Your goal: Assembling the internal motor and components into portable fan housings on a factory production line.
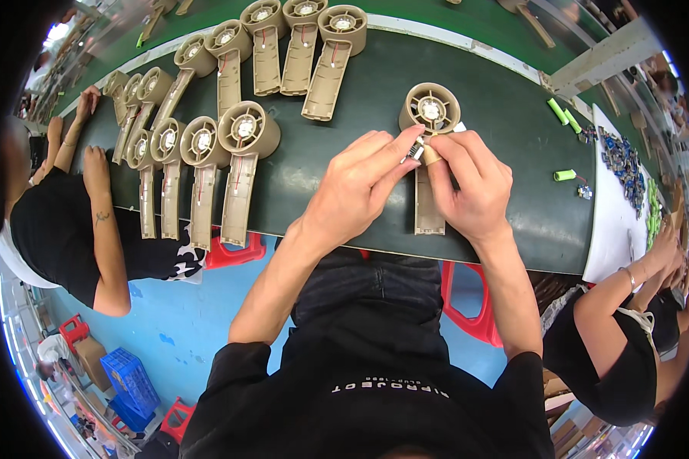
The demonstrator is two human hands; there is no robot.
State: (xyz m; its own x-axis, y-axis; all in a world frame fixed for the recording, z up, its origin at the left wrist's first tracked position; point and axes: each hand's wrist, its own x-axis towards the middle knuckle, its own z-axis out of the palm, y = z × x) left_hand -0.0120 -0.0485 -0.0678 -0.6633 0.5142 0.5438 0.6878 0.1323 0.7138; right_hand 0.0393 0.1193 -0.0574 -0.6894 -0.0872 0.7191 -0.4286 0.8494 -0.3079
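Note:
A beige handheld-fan housing lies on the table in front of me, its round, spoked head pointing away and its open handle toward me. Above the handle, my left hand pinches a small circuit board between thumb and fingers. My right hand is closed right beside the board, with a tan cover on one fingertip. Its fingers hide what they hold, if anything. Both hands meet just below the fan head, covering the upper part of the handle.
Several similar fan housings stand in rows to the left on the dark green table. Green battery cells lie to the right, near a white board heaped with small circuit boards. People sit at both sides; red stools stand below.

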